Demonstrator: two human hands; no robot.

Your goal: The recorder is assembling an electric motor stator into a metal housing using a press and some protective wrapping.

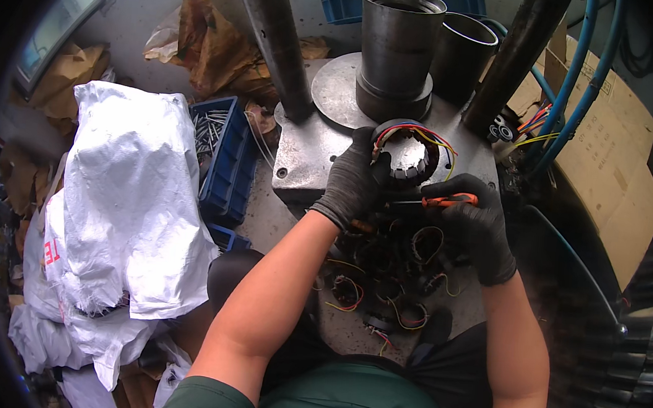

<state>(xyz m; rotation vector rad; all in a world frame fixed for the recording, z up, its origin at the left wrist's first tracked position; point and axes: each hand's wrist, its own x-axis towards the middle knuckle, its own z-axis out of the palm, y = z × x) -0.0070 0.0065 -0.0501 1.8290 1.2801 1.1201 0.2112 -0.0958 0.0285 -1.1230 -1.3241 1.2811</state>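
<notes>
Left hand (354, 177), black-gloved, fingers clamped on the left side of a ring-shaped stator (408, 157). Stator just right of these fingers, at the front edge of a pale metal plate (297, 152); contact between the two not discernible. Bore turned upward; red, blue and yellow wires (418, 126) arched along the far rim. Right hand (474, 223), likewise gloved, closed around an orange-handled screwdriver (451, 201), thin shaft directed leftward, near the lower side of the stator; contact of tip uncertain. Containers: left of the plate, blue crate (229, 173) with loose, slender metal rods (208, 129) inside; nearer the body, second blue crate (229, 238), contents not distinguishable. Behind the plate, third blue crate (341, 2), contents hidden. Farther left, white woven sack (138, 181), interior concealed. On the plate, upright open-topped steel cylinder (399, 56), with a darker cylinder (460, 65) just beside. Below the hands, loose cluster of further stators (424, 244), some with coloured leads. At right, sheet of brown cardboard (610, 161).
</notes>
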